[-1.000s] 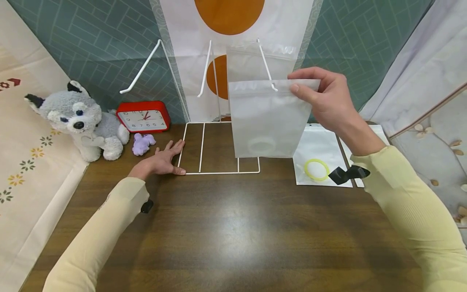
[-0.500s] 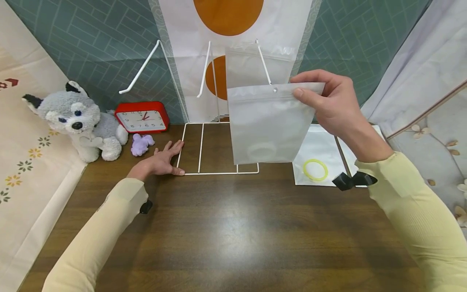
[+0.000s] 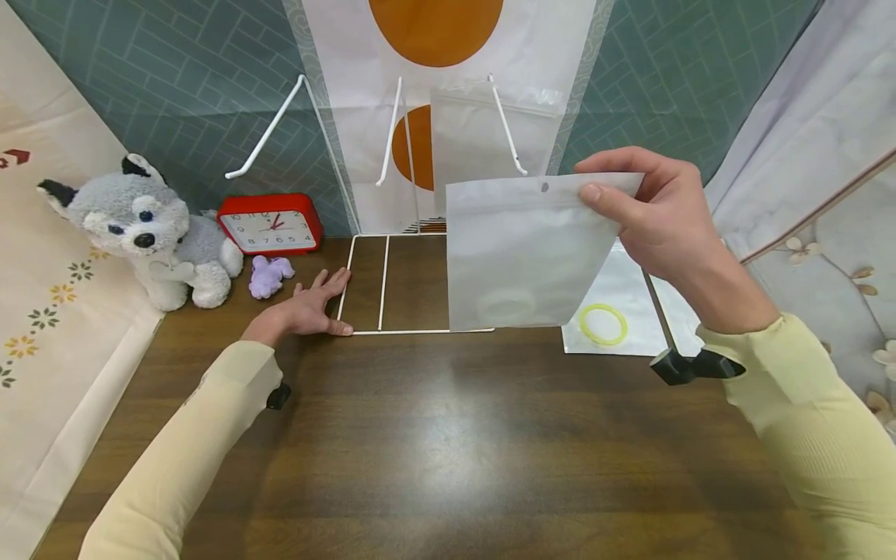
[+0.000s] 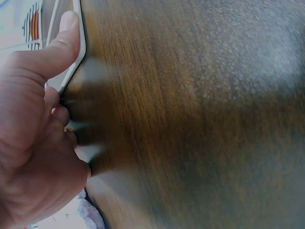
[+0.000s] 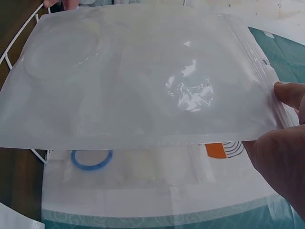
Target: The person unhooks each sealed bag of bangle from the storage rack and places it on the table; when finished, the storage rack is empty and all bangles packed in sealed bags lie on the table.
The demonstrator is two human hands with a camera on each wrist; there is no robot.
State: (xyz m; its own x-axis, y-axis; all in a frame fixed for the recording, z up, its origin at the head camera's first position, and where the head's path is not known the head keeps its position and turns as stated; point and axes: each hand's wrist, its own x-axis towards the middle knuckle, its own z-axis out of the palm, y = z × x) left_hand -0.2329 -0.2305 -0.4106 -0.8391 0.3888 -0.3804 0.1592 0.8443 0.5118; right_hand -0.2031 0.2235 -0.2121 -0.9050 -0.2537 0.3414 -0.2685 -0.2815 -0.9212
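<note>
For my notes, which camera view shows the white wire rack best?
The head view: the white wire rack shows its hooks and much of its base. The left wrist view shows one corner by the left hand; the right wrist view, a few bars.

Homelike setting, wooden table (image 3: 420,435), plush husky (image 3: 150,245), red clock (image 3: 271,225), flowered cloth (image 3: 56,295)

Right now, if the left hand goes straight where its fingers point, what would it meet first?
Probably the nearest inner white bar of the wire rack, whose left edge the left hand touches; exact height is unclear.
</note>
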